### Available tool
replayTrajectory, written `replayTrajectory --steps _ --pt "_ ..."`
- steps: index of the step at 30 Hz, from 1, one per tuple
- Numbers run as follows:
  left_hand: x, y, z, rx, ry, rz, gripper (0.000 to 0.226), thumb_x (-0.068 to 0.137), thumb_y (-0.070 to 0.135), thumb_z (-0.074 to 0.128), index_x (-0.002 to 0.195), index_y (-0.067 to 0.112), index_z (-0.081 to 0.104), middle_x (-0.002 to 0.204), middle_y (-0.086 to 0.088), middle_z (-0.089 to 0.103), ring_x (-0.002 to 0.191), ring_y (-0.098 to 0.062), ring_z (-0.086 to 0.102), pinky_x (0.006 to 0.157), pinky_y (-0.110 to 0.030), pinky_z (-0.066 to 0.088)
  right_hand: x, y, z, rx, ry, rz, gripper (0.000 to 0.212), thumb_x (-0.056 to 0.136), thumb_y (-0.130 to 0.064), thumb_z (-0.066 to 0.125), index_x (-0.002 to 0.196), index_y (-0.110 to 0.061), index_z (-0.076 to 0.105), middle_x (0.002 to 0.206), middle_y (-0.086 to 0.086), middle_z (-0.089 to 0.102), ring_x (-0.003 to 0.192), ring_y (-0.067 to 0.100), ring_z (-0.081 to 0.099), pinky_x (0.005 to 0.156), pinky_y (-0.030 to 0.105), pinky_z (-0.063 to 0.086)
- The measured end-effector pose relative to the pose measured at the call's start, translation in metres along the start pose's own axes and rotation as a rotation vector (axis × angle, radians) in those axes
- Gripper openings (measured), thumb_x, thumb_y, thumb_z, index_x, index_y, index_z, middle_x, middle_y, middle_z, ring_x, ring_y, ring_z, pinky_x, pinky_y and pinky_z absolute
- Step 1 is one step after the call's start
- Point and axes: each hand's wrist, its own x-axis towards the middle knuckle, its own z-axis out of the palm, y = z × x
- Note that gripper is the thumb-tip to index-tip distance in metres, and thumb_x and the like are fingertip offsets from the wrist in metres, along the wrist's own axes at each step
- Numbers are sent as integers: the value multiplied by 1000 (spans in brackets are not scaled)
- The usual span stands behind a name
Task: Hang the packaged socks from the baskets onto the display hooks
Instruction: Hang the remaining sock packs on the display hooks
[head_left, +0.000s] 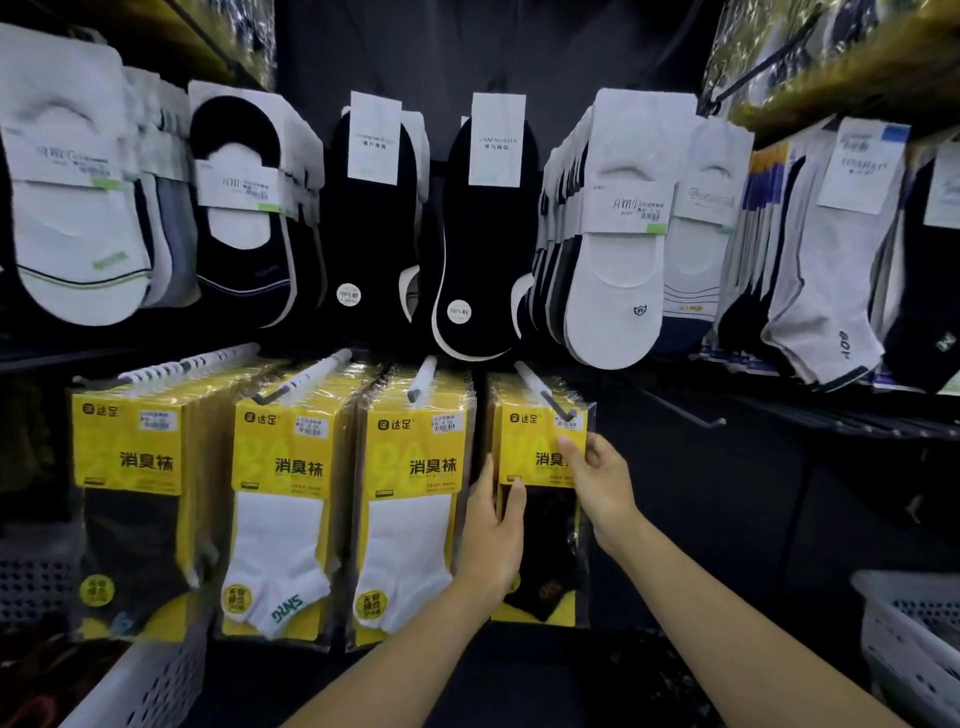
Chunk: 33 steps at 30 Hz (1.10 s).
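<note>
A: Position of the black-sock pack (550, 545) relative to the hands?

B: Between both hands, at the front of the stack on the fourth white hook (543, 389), top edge up against the hook's upturned tip. Upright, yellow card facing out.

A: Left hand (493, 535)?

B: Grasping the pack's left edge at mid-height. Thumb (514, 499) laid flat on the front, just under the yellow card; remaining fingers out of sight behind the pack.

A: Right hand (602, 483)?

B: Grasping the upper right edge. Thumb tip (569, 449) pressed on the yellow card just below the price label, fingers curled round the right side.

A: Counts, lower row?

B: Four loaded white hooks. Front pack by hook: first (182, 364) black socks, second (306, 376) white, third (423, 379) white, fourth black. Number of packs behind each front pack: cannot tell. One dark hook (680, 408) farther right, well apart from the hands.

A: Baskets?

B: Two white perforated baskets: one at lower left (145, 680), below the first stack, one at lower right (914, 634). Contents not readable.
</note>
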Motion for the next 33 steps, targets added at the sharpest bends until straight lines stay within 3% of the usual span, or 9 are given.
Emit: replayTrajectory --steps 7,15,19,22,25,27,29,30,33 --pt "4 -12 1 5 0 36 58 98 37 44 150 31 17 154 8 24 141 -9 23 116 -34 24 -2 11 -6 -25 21 -1 20 90 -29 63 105 -16 61 94 -6 71 81 -3 67 64 9 48" --pt "-73 -41 -18 57 -125 -46 61 95 41 46 149 28 20 152 12 26 138 -4 25 109 -22 24 -86 28 -45 -192 24 110 41 90 -22 63 128 -16 49 121 -6 53 105 7 54 79 13 42" --pt "-149 -79 -53 155 -191 -144 58 95 40 48 147 29 25 146 17 30 134 -1 30 102 -15 24 -174 59 -54 -215 -96 286 36 92 -20 61 125 -15 52 119 -5 54 101 3 53 91 24 43" --pt "-214 -119 -88 233 -232 -276 53 96 36 47 145 27 29 140 16 34 126 0 33 94 -9 27 -247 95 -57 -258 -150 478 31 92 -16 61 121 -10 54 116 1 55 106 14 55 92 29 45" --pt "-281 -163 -126 314 -244 -428 49 95 34 50 141 25 35 134 6 45 109 3 48 82 -5 38 -315 141 -63 -337 -152 686 31 91 -11 61 120 0 56 113 14 60 109 31 59 88 37 49" --pt "-321 -188 -149 387 -203 -481 47 94 28 54 138 19 41 130 1 51 97 9 55 76 2 37 -354 169 -69 -437 -184 797 28 92 -8 60 114 8 58 99 17 61 90 31 62 75 32 52" --pt "-355 -210 -170 467 -178 -508 44 93 23 57 135 14 46 136 -1 50 110 -3 54 91 -8 38 -387 191 -74 -486 -202 896 26 91 -4 60 110 14 58 91 16 57 80 27 56 61 25 44" --pt "-370 -219 -178 487 -173 -534 43 93 22 58 133 12 48 138 -2 49 117 -12 53 99 -21 40 -401 200 -75 -506 -226 946 24 90 -7 62 108 9 59 94 16 58 85 27 56 64 27 42" --pt "-402 -239 -197 572 -187 -613 26 92 19 59 114 5 60 119 -12 62 107 -26 59 94 -41 46 -436 214 -79 -590 -393 1057 19 91 -20 62 107 -11 56 101 7 57 92 20 55 69 18 40"
